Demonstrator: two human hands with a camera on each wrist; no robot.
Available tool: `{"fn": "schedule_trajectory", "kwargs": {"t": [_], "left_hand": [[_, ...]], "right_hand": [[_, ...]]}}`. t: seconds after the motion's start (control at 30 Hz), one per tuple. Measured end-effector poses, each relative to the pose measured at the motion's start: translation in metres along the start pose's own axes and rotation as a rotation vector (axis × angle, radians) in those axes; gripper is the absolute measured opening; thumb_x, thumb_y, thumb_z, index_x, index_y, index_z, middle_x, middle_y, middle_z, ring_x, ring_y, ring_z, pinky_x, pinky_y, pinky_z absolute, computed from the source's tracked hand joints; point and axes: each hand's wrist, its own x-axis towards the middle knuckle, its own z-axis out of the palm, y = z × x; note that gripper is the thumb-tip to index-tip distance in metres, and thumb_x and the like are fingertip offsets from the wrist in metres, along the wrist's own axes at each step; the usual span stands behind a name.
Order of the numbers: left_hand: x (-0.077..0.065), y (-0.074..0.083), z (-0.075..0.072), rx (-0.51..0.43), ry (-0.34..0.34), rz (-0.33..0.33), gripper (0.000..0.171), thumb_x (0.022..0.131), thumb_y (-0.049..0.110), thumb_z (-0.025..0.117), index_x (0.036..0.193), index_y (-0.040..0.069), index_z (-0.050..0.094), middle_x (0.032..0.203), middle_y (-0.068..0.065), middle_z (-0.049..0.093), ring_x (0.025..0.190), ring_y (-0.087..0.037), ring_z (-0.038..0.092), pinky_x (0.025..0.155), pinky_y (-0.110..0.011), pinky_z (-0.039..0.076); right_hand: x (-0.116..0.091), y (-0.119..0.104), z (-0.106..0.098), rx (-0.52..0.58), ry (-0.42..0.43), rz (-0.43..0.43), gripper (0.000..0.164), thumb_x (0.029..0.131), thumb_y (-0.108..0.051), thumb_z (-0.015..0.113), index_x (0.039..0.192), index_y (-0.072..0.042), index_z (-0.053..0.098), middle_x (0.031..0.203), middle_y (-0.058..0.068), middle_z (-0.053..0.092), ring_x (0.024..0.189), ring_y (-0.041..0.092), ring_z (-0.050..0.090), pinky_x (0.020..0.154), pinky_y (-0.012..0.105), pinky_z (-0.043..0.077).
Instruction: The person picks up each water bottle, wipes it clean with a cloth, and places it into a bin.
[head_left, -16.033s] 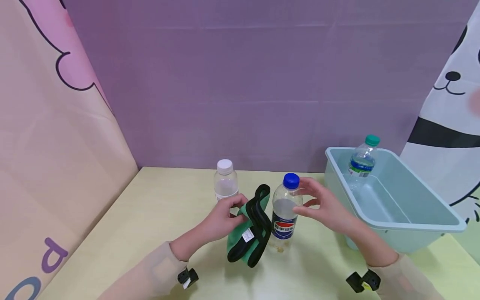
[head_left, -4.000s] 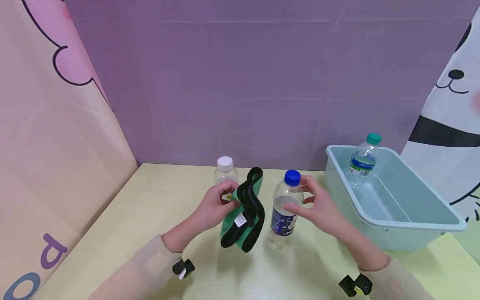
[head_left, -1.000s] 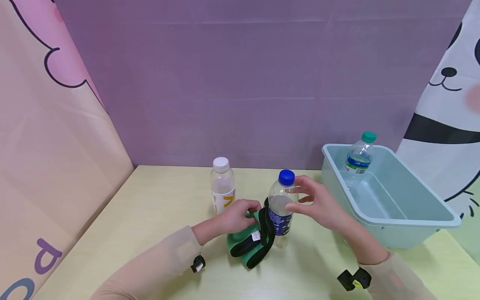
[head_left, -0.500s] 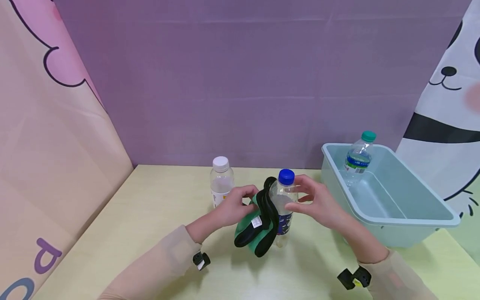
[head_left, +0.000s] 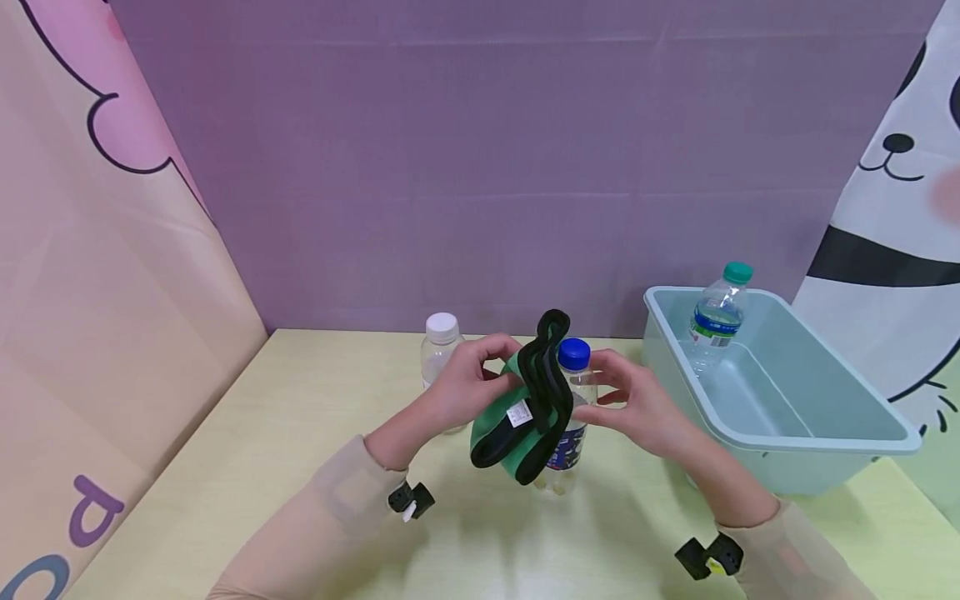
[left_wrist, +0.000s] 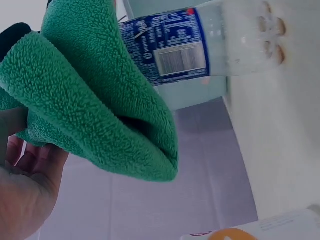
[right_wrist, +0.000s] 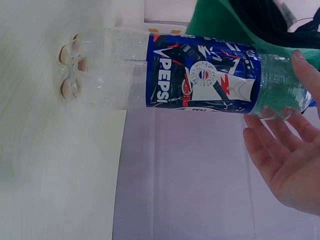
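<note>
My left hand [head_left: 476, 379] pinches a folded green cloth [left_wrist: 95, 100] with black edging and a small white tag. In the head view the cloth overlaps the left side of a clear plastic Pepsi bottle [right_wrist: 202, 75] with a blue cap and blue label. Thumb and fingers of my right hand [head_left: 633, 404] hold that bottle by its upper part, below the cap. It stands upright on the table, its lobed base visible in both wrist views. Behind my left hand, partly hidden by it, is a clear bottle with a white cap [head_left: 442, 327].
A light blue plastic tub [head_left: 825, 446] stands on the right of the table [head_left: 337, 392]. Inside it leans a clear bottle with a green cap [head_left: 720, 312]. A purple backdrop [head_left: 450, 167] rises behind the table, and printed cloth hangs on both sides.
The cloth, apart from the Pepsi bottle four seconds ago, came against its side, low at first, and has since risen with my left hand. The bottle's label faces differently than sixteen seconds ago.
</note>
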Motion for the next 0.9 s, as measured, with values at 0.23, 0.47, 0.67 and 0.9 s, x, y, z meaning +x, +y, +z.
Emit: {"fn": "schedule_trajectory", "kwargs": {"t": [0.23,0.47,0.67,0.9], "left_hand": [[0.0,-0.001,0.001,0.0,0.008,-0.008,0.01,0.088,-0.006,0.063,0.096,0.0,0.064,0.09,-0.009,0.065,0.088,-0.023,0.059,0.072,-0.029,0.055],[-0.006,-0.016,0.006,0.007,-0.021,-0.016,0.009,0.087,-0.007,0.062,0.091,0.001,0.062,0.085,-0.007,0.064,0.084,-0.02,0.057,0.067,-0.029,0.055],[-0.015,-0.042,0.015,0.099,-0.122,0.015,0.013,0.084,-0.009,0.062,0.087,0.004,0.063,0.08,0.0,0.062,0.081,-0.013,0.054,0.072,-0.032,0.053],[-0.024,-0.065,0.023,0.228,-0.256,-0.058,0.017,0.081,-0.008,0.066,0.08,0.009,0.062,0.073,0.007,0.056,0.073,-0.008,0.05,0.074,-0.027,0.045]], "right_hand": [[0.001,0.002,0.001,0.002,0.003,-0.016,0.053,0.081,-0.006,0.077,0.128,-0.001,0.053,0.119,0.017,0.062,0.109,0.036,0.06,0.081,0.039,0.053],[-0.001,0.001,0.0,0.013,0.001,-0.008,0.051,0.083,-0.007,0.076,0.128,0.0,0.052,0.121,0.018,0.061,0.11,0.037,0.059,0.081,0.039,0.053],[-0.001,0.001,0.0,0.008,-0.002,0.007,0.051,0.083,-0.009,0.077,0.127,0.0,0.052,0.121,0.019,0.061,0.11,0.037,0.059,0.081,0.041,0.053],[0.001,0.001,0.002,-0.018,-0.001,0.032,0.052,0.082,-0.011,0.078,0.127,-0.002,0.053,0.121,0.018,0.061,0.111,0.036,0.059,0.081,0.039,0.053]]}}
